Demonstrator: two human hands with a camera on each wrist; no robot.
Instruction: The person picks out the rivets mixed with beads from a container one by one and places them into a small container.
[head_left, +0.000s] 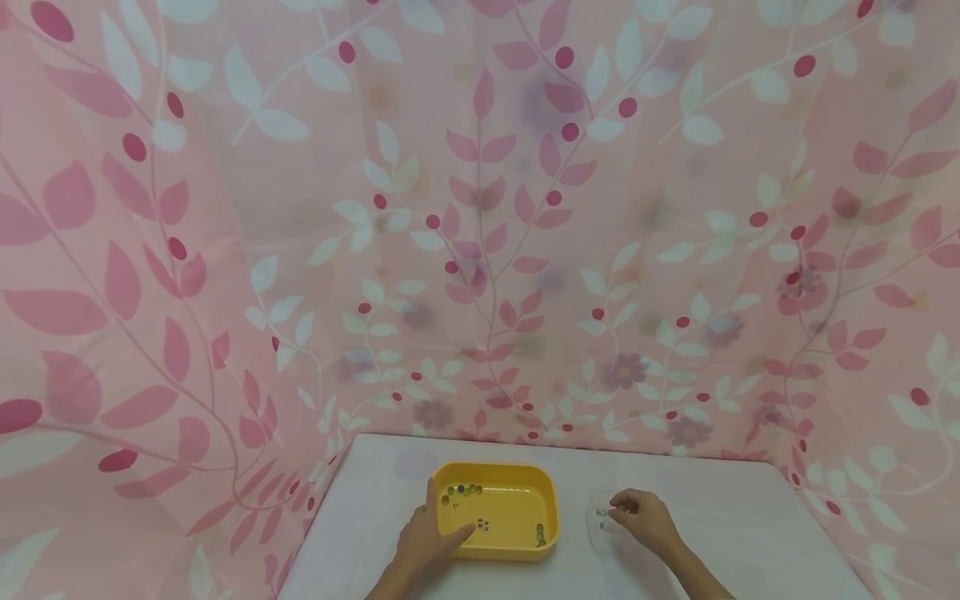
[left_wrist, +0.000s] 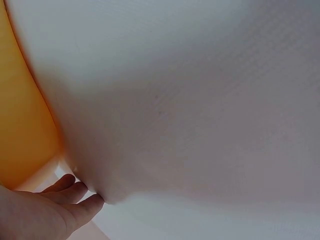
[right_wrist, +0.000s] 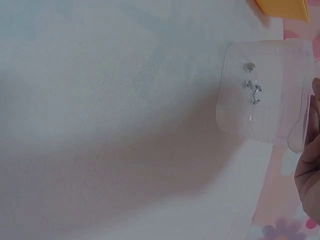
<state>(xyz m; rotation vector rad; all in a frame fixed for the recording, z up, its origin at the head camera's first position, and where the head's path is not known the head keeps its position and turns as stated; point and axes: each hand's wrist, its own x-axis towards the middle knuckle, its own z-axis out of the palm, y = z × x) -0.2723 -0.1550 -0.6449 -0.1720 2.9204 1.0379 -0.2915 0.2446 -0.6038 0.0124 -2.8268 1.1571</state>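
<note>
My left hand (head_left: 426, 533) holds the front-left corner of a yellow tray (head_left: 512, 504). Its thumb reaches over the front rim, while the other fingers lie along the outer left side. Small glassy marbles (head_left: 461, 490) in mixed colours cluster at the tray's back left, with greenish ones (head_left: 540, 534) at the front right. Tiny shiny pieces (head_left: 482, 525) sit near the thumb. At a clear plastic cup (right_wrist: 235, 115) is my right hand (head_left: 642, 521), fingers curled by the cup's rim; whether anything is between the fingertips is hidden. Small silvery metal pieces (right_wrist: 254, 91) lie inside the cup.
Both containers stand on a white-covered table (head_left: 375, 475). A pink leaf-patterned curtain (head_left: 480, 333) hangs right behind the table's back edge and along both sides. The tray is left of the cup, with a narrow gap between them.
</note>
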